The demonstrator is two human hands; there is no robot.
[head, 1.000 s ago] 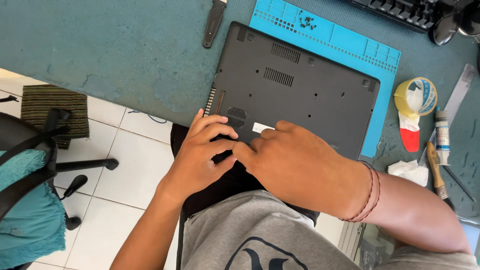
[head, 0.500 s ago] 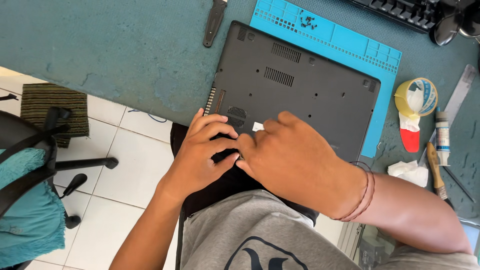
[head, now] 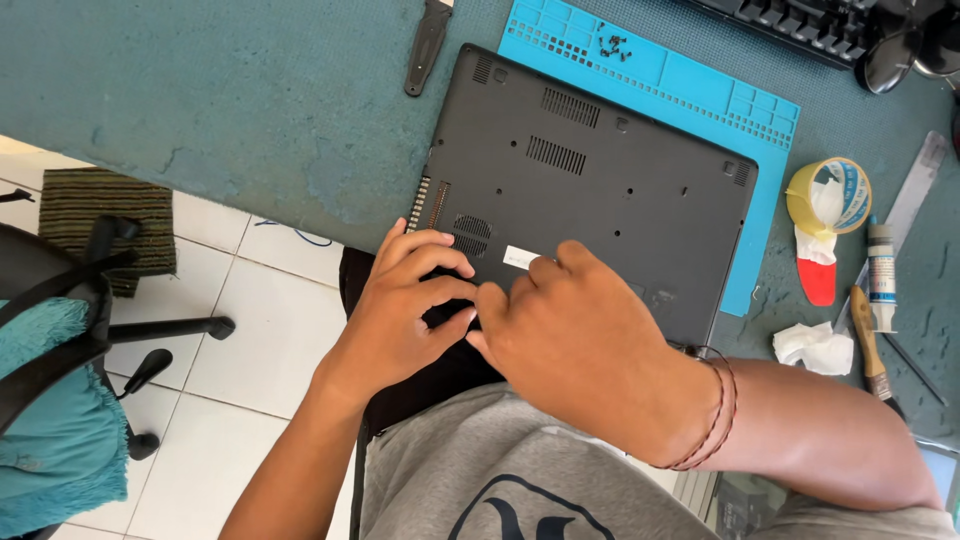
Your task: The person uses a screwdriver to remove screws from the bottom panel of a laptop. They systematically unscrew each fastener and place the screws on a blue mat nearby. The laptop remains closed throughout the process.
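Laptop [head: 590,190] underside up; my right hand [head: 570,330] slid slightly left, left hand [head: 410,300] unmoved, both pinching near edge, seam prying ongoing

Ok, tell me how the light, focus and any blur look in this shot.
Head view: even, soft daylight, no harsh glare; the dark laptop base and blue mat are sharp. The left hand and right hand look crisp, with only faint shadow beneath them. The keyboard is cut off at the top edge.
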